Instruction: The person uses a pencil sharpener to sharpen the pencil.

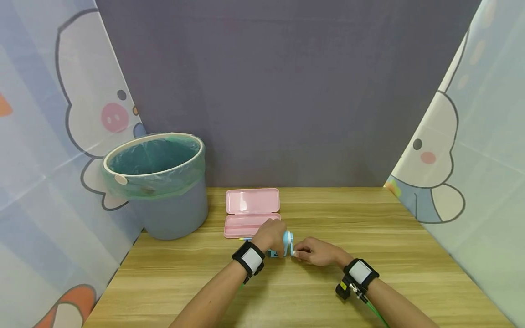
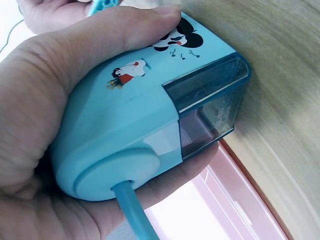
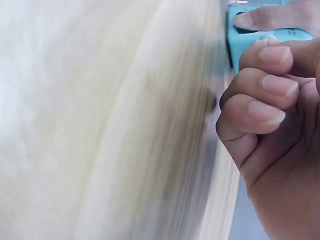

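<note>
My left hand point(image 1: 270, 234) grips a light blue pencil sharpener point(image 2: 120, 110) with cartoon prints and a clear shavings drawer point(image 2: 210, 110). In the left wrist view a blue pencil point(image 2: 134, 212) sticks out of the hole in its round end. Between the curled thumb and index finger of my right hand point(image 1: 317, 252) is the end of the sharpener's crank point(image 1: 292, 246); the right wrist view hides most of that pinch behind the other fingers. Just beyond the sharpener lies an open pink pencil case point(image 1: 252, 201). A yellow and blue pencil end point(image 1: 244, 238) shows left of my left hand.
A large grey-blue bin point(image 1: 172, 216) with a green plastic liner stands at the back left of the wooden table point(image 1: 348, 209). A dark grey cloth point(image 1: 287, 91) hangs behind, with printed cartoon curtains on both sides.
</note>
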A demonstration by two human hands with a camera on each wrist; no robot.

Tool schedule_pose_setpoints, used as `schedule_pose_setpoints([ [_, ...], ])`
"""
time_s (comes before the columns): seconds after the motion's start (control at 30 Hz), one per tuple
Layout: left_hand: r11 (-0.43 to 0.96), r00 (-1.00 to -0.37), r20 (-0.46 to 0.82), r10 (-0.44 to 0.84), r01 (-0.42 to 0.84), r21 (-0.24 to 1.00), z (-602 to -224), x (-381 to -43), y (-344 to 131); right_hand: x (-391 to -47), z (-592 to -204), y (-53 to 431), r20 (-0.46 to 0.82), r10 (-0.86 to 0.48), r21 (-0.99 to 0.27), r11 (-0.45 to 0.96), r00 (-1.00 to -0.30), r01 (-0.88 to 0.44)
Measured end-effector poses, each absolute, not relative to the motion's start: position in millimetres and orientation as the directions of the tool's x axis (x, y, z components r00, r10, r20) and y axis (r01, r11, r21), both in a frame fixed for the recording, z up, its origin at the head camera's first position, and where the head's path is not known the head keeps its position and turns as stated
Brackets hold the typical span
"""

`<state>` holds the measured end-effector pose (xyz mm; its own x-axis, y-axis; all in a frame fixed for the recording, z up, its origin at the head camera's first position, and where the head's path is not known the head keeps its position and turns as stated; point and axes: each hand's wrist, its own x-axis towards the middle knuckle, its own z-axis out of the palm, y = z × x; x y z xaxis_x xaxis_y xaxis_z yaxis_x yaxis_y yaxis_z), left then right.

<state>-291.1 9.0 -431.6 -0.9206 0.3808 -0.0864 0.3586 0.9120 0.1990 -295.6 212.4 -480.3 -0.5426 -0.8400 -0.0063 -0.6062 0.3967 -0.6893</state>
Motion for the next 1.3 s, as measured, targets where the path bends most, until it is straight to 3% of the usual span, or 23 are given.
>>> schedule_pose_setpoints([
  [0.43,0.911,-0.918,-0.094,0.386,0.363,0.197,-433.6,-290.0,7.3,-290.5,-480.4,213.2,0.043,-0.837,-0.705,0.362,-0.545,-0.610],
  [0.87,0.911,-0.921,-0.093,0.379,0.353,0.214,-433.4,-292.9,6.8,-288.6,-478.8,214.7,0.023,-0.818,-0.794,0.334,-0.575,-0.508],
  [1.3,0.913,-0.923,-0.092,0.375,0.350,0.209,-433.3,-291.3,7.8,-287.6,-473.7,215.8,0.029,-0.817,-0.775,0.345,-0.576,-0.529],
])
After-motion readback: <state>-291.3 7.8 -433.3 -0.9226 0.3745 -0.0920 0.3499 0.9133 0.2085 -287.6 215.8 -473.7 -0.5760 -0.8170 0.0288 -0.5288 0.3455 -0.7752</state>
